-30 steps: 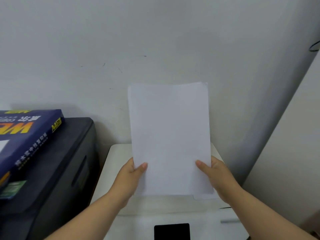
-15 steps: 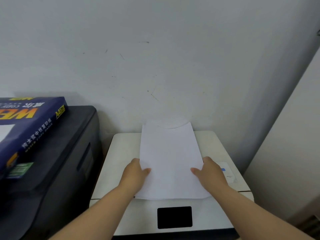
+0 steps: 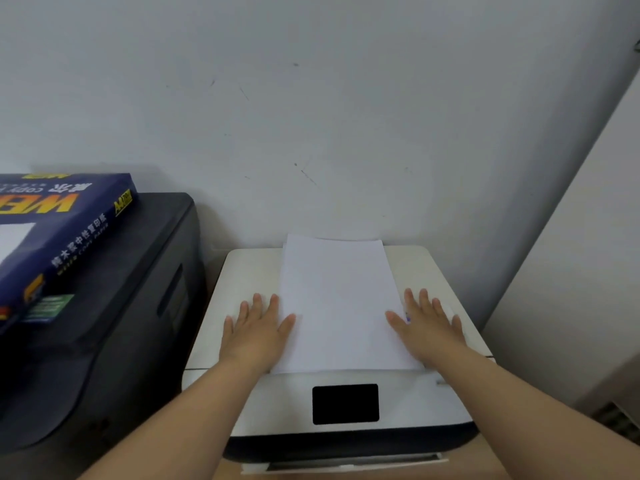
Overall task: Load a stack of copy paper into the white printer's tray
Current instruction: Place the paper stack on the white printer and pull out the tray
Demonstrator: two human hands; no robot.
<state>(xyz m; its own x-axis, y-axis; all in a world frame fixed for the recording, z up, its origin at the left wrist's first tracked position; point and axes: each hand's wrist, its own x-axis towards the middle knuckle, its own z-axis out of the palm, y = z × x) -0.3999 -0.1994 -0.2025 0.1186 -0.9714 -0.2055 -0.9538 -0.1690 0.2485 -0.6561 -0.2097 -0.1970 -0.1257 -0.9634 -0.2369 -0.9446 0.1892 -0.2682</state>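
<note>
A stack of white copy paper (image 3: 337,303) lies flat on the lid of the white printer (image 3: 242,282), its far edge reaching the wall. My left hand (image 3: 258,329) rests flat on the lid at the stack's left edge, fingers spread, thumb touching the paper. My right hand (image 3: 427,325) lies flat at the stack's right edge, fingers spread, thumb on the paper. Neither hand grips the stack. The printer has a black screen (image 3: 345,403) on its front panel. A pale strip (image 3: 346,462), possibly the tray's front edge, shows at the printer's bottom front.
A dark grey printer (image 3: 114,323) stands left of the white one, bearing a blue copy paper ream (image 3: 59,230). A grey wall (image 3: 311,116) rises right behind both. A pale panel (image 3: 571,271) stands to the right.
The stack went from upright in both hands down to flat on the printer lid. Both hands let go of it and now lie open beside its edges.
</note>
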